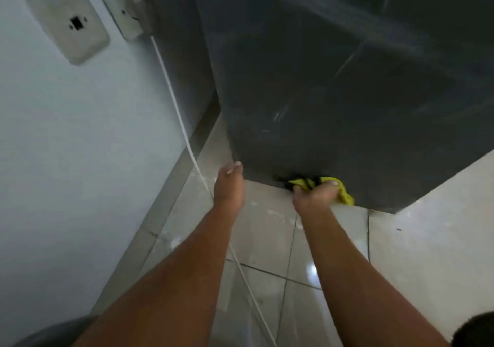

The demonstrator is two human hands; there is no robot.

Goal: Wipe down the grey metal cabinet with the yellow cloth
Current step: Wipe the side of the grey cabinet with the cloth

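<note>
We're low at the cabinet (334,93), its dark face rising above both hands, streaked and smeary higher up, so plenty looks unwiped. Under us the floor (427,240) shines glossy; a slip while we're bent this far down seems a real risk. Just left of the left hand runs the cord (171,90), up to a plug (131,15) on the wall; a careless sweep could snag it and tug that plug loose. The right hand (312,195) is bunched tight on the cloth (344,194), pressing it into the cabinet's bottom edge where it meets the floor. Wadded like that, the cloth may only smear grime, or catch under the edge. The left hand (229,186) has fingers pressed together, holding nothing, fingertips beside the cabinet's corner, contact unclear.
</note>
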